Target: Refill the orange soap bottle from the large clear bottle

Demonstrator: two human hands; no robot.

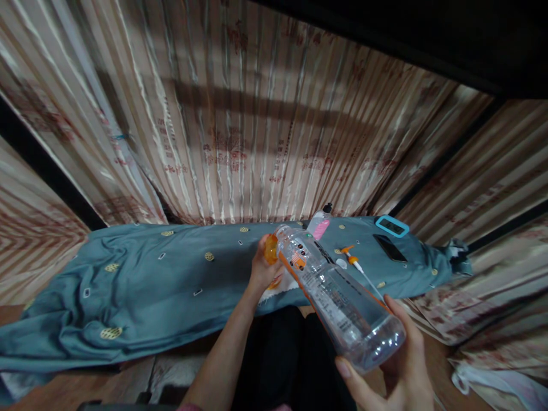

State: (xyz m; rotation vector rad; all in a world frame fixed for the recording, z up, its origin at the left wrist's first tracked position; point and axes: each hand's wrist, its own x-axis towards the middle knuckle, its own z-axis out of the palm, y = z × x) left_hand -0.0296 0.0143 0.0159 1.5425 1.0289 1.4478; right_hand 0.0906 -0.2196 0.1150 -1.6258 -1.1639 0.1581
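Observation:
A large clear plastic bottle [338, 297] with dark print and an orange cartoon picture lies tilted in front of me, its mouth up and to the left. My right hand [398, 365] holds it near the base, thumb below and fingers on the far side. Beside the mouth, my left hand [258, 271] is closed around a small translucent orange container [271, 249], whose exact kind is unclear. Under them lies a white cloth or sheet with orange print [280, 285], partly covered. Right of the bottle rests an orange-and-white pump head [351, 258] with its tube.
Blue-green cloth with pineapple prints [141, 285] covers the long surface. On it are a small bottle of pink liquid [320, 225] with a black top, a white disc [341, 264], a dark phone [389, 248] and a blue-framed clock [391, 226]. Striped curtains [257, 125] hang behind.

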